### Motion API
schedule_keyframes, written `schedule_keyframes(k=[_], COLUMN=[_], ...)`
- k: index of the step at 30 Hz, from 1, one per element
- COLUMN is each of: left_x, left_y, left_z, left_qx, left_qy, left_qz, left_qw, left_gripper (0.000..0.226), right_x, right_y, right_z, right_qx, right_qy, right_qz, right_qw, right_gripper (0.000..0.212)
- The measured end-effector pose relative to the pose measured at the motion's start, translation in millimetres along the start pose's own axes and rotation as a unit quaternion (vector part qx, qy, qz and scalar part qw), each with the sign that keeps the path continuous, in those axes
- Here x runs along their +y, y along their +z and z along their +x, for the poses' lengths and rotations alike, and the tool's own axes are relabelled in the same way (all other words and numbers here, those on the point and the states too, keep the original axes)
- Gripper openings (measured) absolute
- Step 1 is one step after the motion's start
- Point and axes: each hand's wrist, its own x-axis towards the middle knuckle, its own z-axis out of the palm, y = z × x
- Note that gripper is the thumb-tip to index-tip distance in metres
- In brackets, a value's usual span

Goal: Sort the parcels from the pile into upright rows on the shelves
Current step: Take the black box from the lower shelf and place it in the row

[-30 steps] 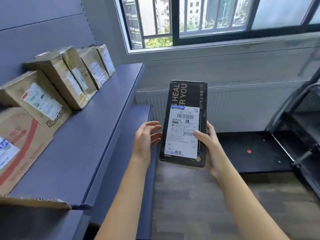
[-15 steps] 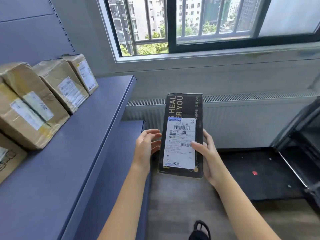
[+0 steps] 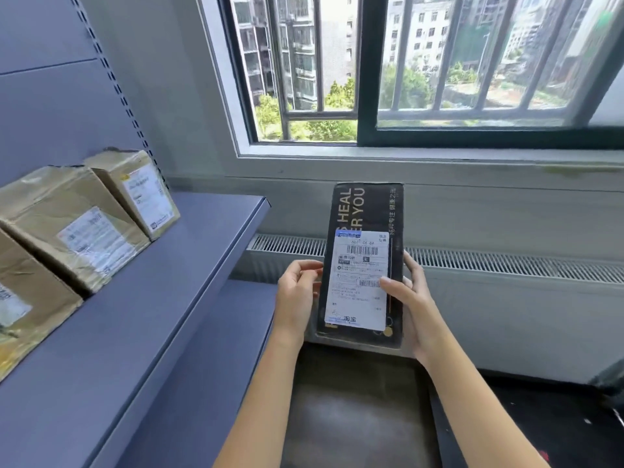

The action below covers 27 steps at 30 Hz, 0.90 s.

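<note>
While we hold the box (image 3: 364, 211) upright in the air, right of the shelf (image 3: 169, 298) and in front of the radiator (image 3: 506, 265), we list the hazards. Item: right hand (image 3: 418, 309) grips the right edge, thumb across the label (image 3: 358, 282); a one-sided hold, so the tall box may pivot or slip. Item: left hand (image 3: 295, 295), fingers loosely curled, sits at the left edge; we cannot tell if it makes contact, so we count no support there. Item: brown parcels (image 3: 77, 224) stand tilted in a row at the shelf's rear. A narrow box stood on its short end would likely topple, or knock the end parcel, unless set against a neighbour. Item: the shelf lip lies between box and row; a low lift could catch it.
</note>
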Motion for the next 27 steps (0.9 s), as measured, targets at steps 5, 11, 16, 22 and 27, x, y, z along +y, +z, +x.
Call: schedule_keyframes(k=[5,11,16,22,27], left_x=[-8.1,2.9,17.8,27.6,35.2], left_y=[3.2,-14.8,-40.3,-79.6,-109.8], left_z=[55.5,122.1,163.4,189.1,203.8], left_qx=[-0.014,-0.014,0.018,0.072,0.118], left_qy=[-0.005,0.004,0.023,0.042,0.092], left_qz=[0.010,0.011,0.027,0.039,0.011], left_qw=[1.000,1.000,0.999,0.996,0.989], left_gripper=[0.016,0.015,0.017,0.017,0.025], right_x=[6.9,2.7,-1.2,-9.3,-10.1], right_y=[5.6,32.9,68.9,118.6,165.0], right_z=[55.6,121.8,163.4,207.2,247.7], right_qx=[0.007,0.003,-0.030,-0.103,-0.192], right_qy=[0.011,0.013,-0.003,-0.014,-0.037], right_qz=[0.001,0.007,0.001,-0.002,-0.007], right_qw=[1.000,1.000,1.000,0.995,0.981], right_gripper=[0.089,0.089,0.097,0.099,0.093])
